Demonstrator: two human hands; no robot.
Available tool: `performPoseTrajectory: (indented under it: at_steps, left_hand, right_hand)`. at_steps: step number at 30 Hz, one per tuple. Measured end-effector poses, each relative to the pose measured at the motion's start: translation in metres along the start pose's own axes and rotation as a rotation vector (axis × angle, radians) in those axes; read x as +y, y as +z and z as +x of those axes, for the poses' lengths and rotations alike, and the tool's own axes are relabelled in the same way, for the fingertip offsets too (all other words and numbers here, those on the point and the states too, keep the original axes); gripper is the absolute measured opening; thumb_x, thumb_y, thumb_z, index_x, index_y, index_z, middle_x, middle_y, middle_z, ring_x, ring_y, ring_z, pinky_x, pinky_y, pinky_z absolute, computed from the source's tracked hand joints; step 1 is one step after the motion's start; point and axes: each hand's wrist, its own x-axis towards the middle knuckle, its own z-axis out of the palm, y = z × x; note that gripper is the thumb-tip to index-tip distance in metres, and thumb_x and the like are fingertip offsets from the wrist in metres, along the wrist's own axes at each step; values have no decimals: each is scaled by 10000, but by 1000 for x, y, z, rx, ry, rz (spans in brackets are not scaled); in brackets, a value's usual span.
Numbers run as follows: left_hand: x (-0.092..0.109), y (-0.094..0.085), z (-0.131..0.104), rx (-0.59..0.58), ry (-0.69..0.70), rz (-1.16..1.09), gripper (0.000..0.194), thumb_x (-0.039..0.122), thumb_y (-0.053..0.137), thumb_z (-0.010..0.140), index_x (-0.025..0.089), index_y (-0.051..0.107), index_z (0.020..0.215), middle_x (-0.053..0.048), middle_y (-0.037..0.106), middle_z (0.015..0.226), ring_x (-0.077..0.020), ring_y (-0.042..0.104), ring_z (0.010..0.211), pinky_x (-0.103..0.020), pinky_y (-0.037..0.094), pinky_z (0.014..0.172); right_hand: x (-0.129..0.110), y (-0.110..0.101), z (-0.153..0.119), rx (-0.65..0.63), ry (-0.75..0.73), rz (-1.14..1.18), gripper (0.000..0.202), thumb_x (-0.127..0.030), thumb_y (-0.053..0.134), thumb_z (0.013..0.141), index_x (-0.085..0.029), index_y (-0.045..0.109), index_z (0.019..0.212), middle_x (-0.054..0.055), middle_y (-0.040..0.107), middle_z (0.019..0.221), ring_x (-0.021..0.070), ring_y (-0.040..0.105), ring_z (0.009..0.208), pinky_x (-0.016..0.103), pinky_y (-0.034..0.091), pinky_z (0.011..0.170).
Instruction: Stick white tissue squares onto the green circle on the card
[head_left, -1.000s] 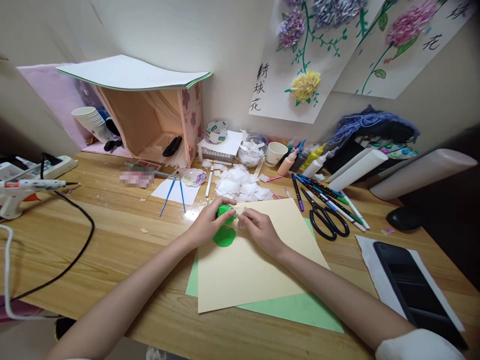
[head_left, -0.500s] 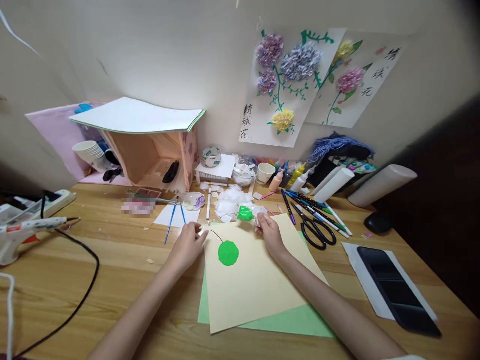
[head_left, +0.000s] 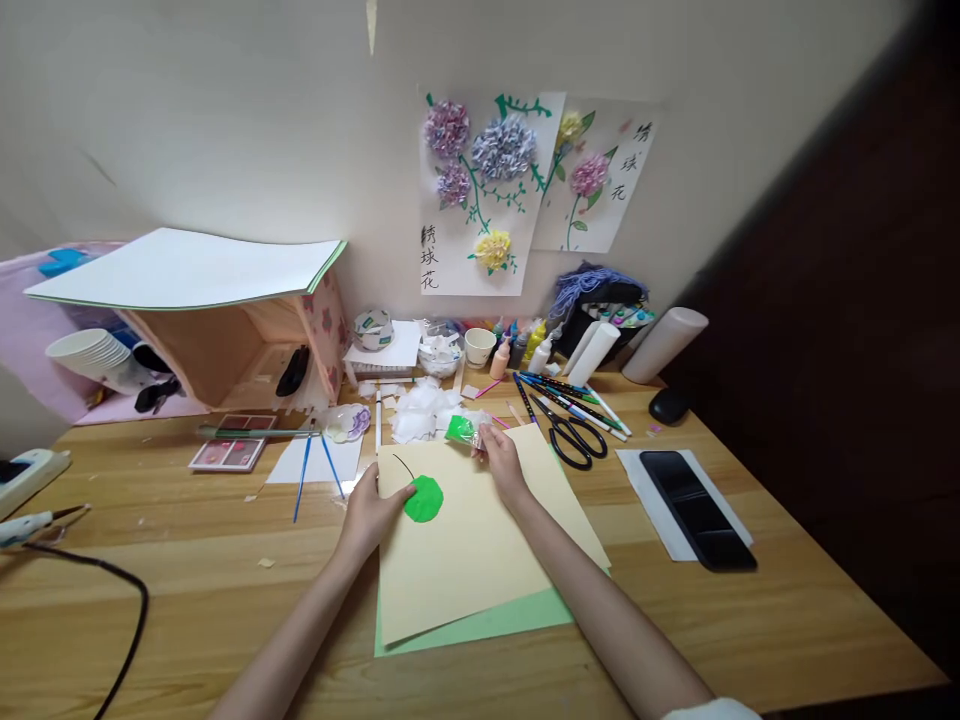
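A cream sheet of paper (head_left: pixel 465 560) lies over a green sheet (head_left: pixel 517 612) on the wooden table. On its upper left are a flat, bright green disc (head_left: pixel 426 500) and a thin dark curved line (head_left: pixel 403 464). My left hand (head_left: pixel 373 510) grips the cream sheet's left edge; its thumb lies on top, reaching the disc, and its other fingers are partly hidden. Above the sheet's far edge, my right hand (head_left: pixel 501 462) is closed on a clear plastic packet (head_left: pixel 475 434) with a bright green soft lump (head_left: pixel 459 430) in it.
White paper scraps (head_left: pixel 424 408) lie beyond the sheets. Black-handled scissors (head_left: pixel 571 440) and several pens (head_left: pixel 577 398) are to the right, with a phone (head_left: pixel 697 510) farther over. Two blue brushes (head_left: pixel 302 480) and a palette (head_left: pixel 232 445) lie left. A glue gun (head_left: pixel 26 528) sits at the left edge.
My left hand has moved from the sheet's upper left corner down onto its left edge, thumb to the disc. My right hand still holds the packet. The whole view has shifted to the right.
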Motion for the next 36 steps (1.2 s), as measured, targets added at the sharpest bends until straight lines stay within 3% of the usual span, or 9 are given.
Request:
performPoseTrajectory:
  at_steps: [3, 7, 10, 12, 15, 18, 25, 31, 36]
  left_hand:
    - [-2, -1, 8, 14, 38, 26, 454, 342, 701, 648, 181, 537, 1040, -92, 648, 1096, -263, 609, 1039, -398, 481, 912]
    - [-2, -4, 8, -4, 41, 111, 484, 405, 659, 696, 164, 508, 1087, -119, 625, 1134, -278, 591, 1069, -410, 466, 928]
    - [1, -2, -8, 104, 92, 220, 508, 477, 524, 804, 154, 451, 1190, -146, 584, 1201, -289, 557, 1128, -437, 453, 937]
    - [3, 1, -23, 258, 222, 428, 552, 462, 429, 868, 147, 359, 1317, -173, 479, 1333, -289, 459, 1244, -473, 390, 1006]
    - [3, 8, -44, 74, 544, 782, 575, 418, 389, 907, 199, 259, 1422, -119, 347, 1463, -253, 317, 1355, -467, 284, 1099]
    - [-1, 10, -54, -112, 725, 1000, 653, 429, 391, 911, 228, 118, 1469, -81, 309, 1484, -225, 307, 1362, -433, 275, 1114]
    - [-9, 8, -54, -182, 723, 1091, 714, 479, 374, 904, 213, 34, 1472, -80, 258, 1492, -229, 311, 1359, -419, 321, 1087]
    - [-10, 8, -51, -196, 723, 1048, 751, 520, 402, 879, 205, 70, 1474, -102, 288, 1484, -253, 322, 1352, -444, 320, 1082]
    - [-10, 7, -50, -206, 673, 962, 706, 471, 399, 895, 228, 75, 1473, -87, 295, 1493, -247, 310, 1357, -498, 236, 1121]
  right_hand:
    - [-15, -24, 4, -61, -38, -76, 471, -614, 468, 797, -181, 522, 619, 0, 545, 567, 137, 494, 554, 256, 395, 540]
    - [-35, -86, 24, -69, -112, -209, 414, -567, 531, 784, -182, 539, 631, -17, 519, 602, 141, 482, 605, 263, 388, 603]
    - [-36, -126, 43, -8, -150, -328, 408, -567, 482, 808, -188, 530, 666, 0, 558, 659, 167, 513, 667, 279, 403, 649]
    - [-30, -141, 52, 15, -144, -380, 424, -570, 428, 826, -184, 551, 701, 27, 608, 708, 190, 547, 709, 297, 423, 685]
    - [-16, -153, 59, 77, -114, -466, 452, -562, 373, 836, -178, 582, 719, 60, 650, 729, 222, 580, 746, 328, 439, 723]
    - [-7, -161, 59, 205, -85, -572, 416, -537, 389, 814, -180, 584, 726, 85, 651, 742, 255, 576, 765, 377, 433, 749]
    - [-16, -159, 44, 502, -271, -843, 307, -367, 455, 800, -135, 528, 988, 181, 558, 1036, 308, 481, 1017, 460, 348, 909]
    - [-26, -128, 30, -78, -219, -1009, 153, -245, 451, 848, -189, 587, 809, 65, 618, 846, 223, 546, 845, 338, 423, 781]
    - [-26, -105, 41, -174, -202, -1191, 159, -215, 462, 874, -175, 615, 871, 68, 641, 953, 206, 553, 950, 294, 405, 826]
